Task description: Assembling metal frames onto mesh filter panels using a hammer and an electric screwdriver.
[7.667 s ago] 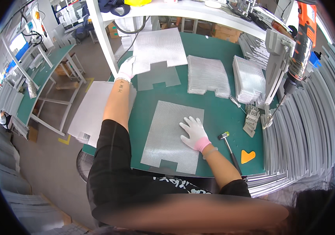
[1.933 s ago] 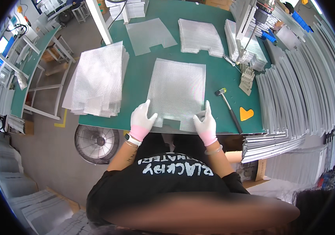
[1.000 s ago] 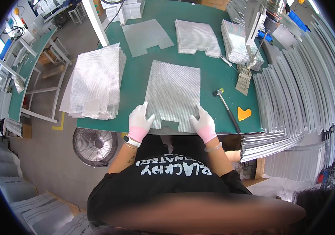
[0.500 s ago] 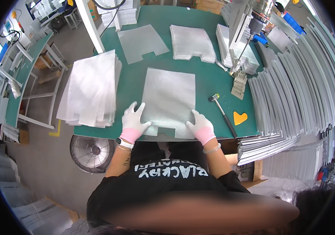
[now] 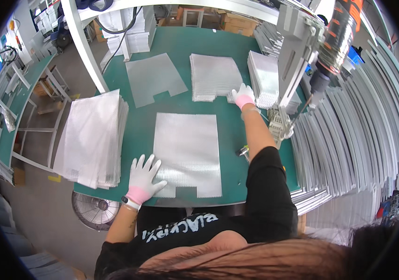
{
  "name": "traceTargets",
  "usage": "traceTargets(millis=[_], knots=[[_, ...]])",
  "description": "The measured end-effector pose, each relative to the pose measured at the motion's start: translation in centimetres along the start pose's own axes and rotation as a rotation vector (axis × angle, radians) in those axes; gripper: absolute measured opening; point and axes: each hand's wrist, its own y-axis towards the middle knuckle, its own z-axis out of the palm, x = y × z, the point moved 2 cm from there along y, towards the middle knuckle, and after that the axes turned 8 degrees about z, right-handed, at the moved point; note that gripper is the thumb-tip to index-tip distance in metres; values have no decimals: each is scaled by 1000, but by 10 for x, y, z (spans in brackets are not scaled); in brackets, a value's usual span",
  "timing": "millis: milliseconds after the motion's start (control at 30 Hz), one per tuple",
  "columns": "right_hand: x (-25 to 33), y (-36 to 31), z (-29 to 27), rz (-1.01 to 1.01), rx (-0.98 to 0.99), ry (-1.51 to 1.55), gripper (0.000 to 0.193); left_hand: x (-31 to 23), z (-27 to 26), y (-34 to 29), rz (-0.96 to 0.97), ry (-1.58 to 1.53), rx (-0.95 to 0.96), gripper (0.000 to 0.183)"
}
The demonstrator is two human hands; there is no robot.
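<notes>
A silvery perforated mesh sheet (image 5: pixel 186 149) with a notch in its near edge lies flat on the green table (image 5: pixel 138 140) in front of me. My left hand (image 5: pixel 145 179), in a white glove with a pink cuff, rests at its near left edge, fingers spread. Farther off, a stack of notched mesh sheets (image 5: pixel 214 74) stands at the back middle. My right arm is stretched out, and my gloved right hand (image 5: pixel 243 96) reaches that stack's near right corner, thumb and fingers apart. No held sheet shows in it.
A single notched sheet (image 5: pixel 155 77) lies back left; a tall pile of sheets (image 5: pixel 89 140) stands left. At right are narrow strips (image 5: pixel 264 77), a power driver (image 5: pixel 332 51) on a stand, a partly hidden hammer (image 5: pixel 243 150) and many long metal profiles (image 5: pixel 339 130).
My right hand has left the front sheet's near right edge and gone forward to the back stack. My left hand stays by the front sheet. The whole view has shifted.
</notes>
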Motion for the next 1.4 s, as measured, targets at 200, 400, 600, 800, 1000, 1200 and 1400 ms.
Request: traceTargets(millis=[200,400,600,800,1000,1200,1400], knots=[[25,36,7,228,214,-76,72,0,-5,2,-49,-66,42,79],[47,24,-59,-151,-310,130,60,0,-5,3,-28,-74,-10,76],[3,32,-115,-470,-194,1058,59,2,-1,3,17,-74,-82,74],[-22,-108,-126,-456,255,1723,39,2,-25,26,64,-127,-9,60],[-23,-295,-125,-135,230,1675,78,-6,-32,14,110,49,-317,51],[-50,-374,-74,-65,94,1576,57,-18,-29,-24,-53,-1806,-371,60],[-42,-369,-95,-357,50,1028,43,-34,-33,-29,-273,-1439,-486,64]])
